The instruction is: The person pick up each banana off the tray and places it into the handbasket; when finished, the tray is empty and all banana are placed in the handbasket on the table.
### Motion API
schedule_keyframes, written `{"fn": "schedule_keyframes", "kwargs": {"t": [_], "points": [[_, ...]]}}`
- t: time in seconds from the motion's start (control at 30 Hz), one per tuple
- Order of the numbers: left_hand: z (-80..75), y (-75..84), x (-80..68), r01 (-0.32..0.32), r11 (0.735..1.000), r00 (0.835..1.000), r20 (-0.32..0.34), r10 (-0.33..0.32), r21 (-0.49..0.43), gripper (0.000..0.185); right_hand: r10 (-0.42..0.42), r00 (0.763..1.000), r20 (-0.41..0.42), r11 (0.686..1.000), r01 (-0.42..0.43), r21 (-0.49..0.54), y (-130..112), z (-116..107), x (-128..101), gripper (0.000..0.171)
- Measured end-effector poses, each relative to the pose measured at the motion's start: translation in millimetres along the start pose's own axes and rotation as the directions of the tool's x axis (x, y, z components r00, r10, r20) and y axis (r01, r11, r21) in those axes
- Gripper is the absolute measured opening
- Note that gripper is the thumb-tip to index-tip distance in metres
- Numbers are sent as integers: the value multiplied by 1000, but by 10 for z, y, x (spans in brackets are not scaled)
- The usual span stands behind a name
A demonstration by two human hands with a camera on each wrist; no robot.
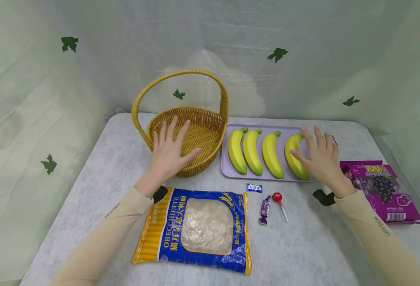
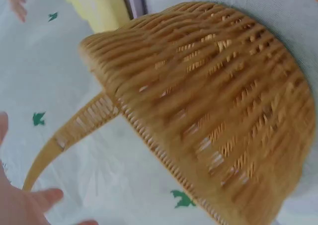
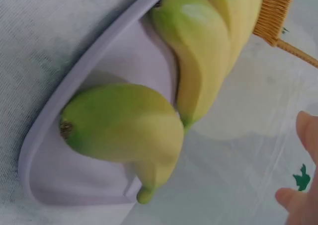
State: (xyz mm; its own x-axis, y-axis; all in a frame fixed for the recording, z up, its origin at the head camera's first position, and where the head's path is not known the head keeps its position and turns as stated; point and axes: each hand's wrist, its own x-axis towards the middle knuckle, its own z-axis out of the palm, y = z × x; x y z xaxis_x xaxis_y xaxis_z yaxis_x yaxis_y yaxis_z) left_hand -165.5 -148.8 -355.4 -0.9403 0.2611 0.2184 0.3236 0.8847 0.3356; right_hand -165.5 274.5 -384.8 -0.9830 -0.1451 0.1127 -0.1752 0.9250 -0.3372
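Note:
My left hand [image 1: 168, 154], fingers spread, hovers over the near left part of a wicker basket [image 1: 203, 139] with a tall arched handle. In the left wrist view the basket's woven side [image 2: 213, 111] fills much of the picture, and that hand holds nothing. Over the right end of a lilac tray [image 1: 231, 170] is my right hand [image 1: 322, 159], its fingers apart and holding nothing. Several bananas lie in a row on the tray; the rightmost banana [image 1: 295, 157] is nearest to that hand. In the right wrist view this banana [image 3: 129, 125] shows apart from the fingers.
In front lies a blue and yellow pasta bag [image 1: 206, 226]. Beside it are a small blue-wrapped candy [image 1: 254, 188], a purple-wrapped candy [image 1: 264, 209] and a red lollipop [image 1: 277, 197]. At the right edge sits a purple grape-candy bag [image 1: 385, 192]. A pale curtain [image 1: 303, 79] hangs behind the table.

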Motion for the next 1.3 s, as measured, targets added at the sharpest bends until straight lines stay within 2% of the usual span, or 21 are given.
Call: {"fn": "schedule_keyframes", "kwargs": {"t": [0.13,0.2,0.27,0.3,0.37,0.4,0.5,0.57,0.63,0.8,0.93,1.0,1.13,1.3], "points": [[-170,-109,-165,-80,982,994,59,91,-168,80,-41,999,-31,996,44,75,-11,-49,16,81],[-247,-193,-253,-111,959,988,77,135,-262,77,-52,998,-41,991,57,121,-10,-72,28,81],[-315,-289,-332,-150,931,983,46,175,-334,73,-53,998,-39,980,59,188,-3,-92,40,80],[-343,-340,-367,-174,913,982,8,190,-370,71,-51,998,-38,972,59,228,3,-102,48,79],[-391,-446,-426,-230,880,973,-113,201,-415,64,-55,998,-36,947,63,315,20,-115,64,76],[-409,-496,-451,-254,863,964,-184,191,-436,60,-59,998,-32,930,67,362,28,-121,74,74],[-459,-603,-505,-293,832,922,-370,115,-471,55,-58,998,8,869,47,492,61,-131,108,71],[-497,-629,-529,-284,823,899,-434,51,-492,57,-41,997,62,828,0,561,90,-131,132,71],[-528,-635,-543,-257,824,893,-450,4,-504,59,-18,991,130,796,-64,602,122,-128,156,72],[-518,-677,-509,-203,821,916,-400,-33,-533,67,28,957,290,731,-217,647,207,-79,215,75],[-435,-738,-429,-203,821,932,-362,-4,-533,73,36,931,364,685,-288,669,277,-6,250,75],[-397,-764,-394,-206,825,937,-349,11,-526,75,31,921,389,673,-307,673,300,29,267,75],[-332,-804,-337,-190,831,946,-323,13,-524,77,18,904,428,675,-326,661,313,88,309,74],[-99,-1027,-215,-225,813,939,-344,33,-537,86,33,889,456,699,-347,625,320,132,344,71]]}}
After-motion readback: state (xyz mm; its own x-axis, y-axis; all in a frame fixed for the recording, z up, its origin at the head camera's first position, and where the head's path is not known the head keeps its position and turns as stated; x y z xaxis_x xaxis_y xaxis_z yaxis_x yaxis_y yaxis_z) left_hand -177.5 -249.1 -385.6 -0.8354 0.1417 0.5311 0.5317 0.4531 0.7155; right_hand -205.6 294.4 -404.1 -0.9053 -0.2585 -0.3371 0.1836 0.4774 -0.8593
